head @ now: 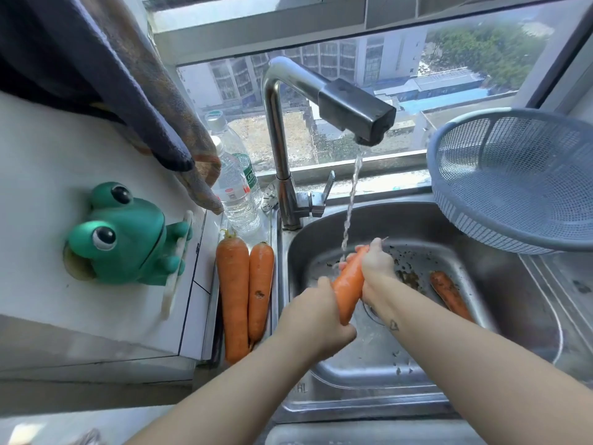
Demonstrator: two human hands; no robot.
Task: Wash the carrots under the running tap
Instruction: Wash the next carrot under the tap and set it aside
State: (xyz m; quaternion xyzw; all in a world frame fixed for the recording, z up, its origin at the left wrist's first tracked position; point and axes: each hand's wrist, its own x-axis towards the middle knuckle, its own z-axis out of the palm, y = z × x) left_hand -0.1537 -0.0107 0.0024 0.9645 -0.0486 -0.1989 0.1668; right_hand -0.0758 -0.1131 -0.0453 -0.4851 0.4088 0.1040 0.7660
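The left hand (316, 316) grips the lower end, the right hand (377, 268) the upper half, of a carrot (348, 284) held over the sink (417, 226) under water from the tap (353, 107). A muddy carrot (447, 293) lies inside the sink. A long carrot (232, 293) and a shorter carrot (260, 284) lie side by side just left of the sink. Its front rim is stamped "HL".

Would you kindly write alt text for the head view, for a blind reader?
The left hand and right hand grip a carrot under the running tap, over a steel sink. A dirty carrot lies in it; two carrots lie side by side to its left.
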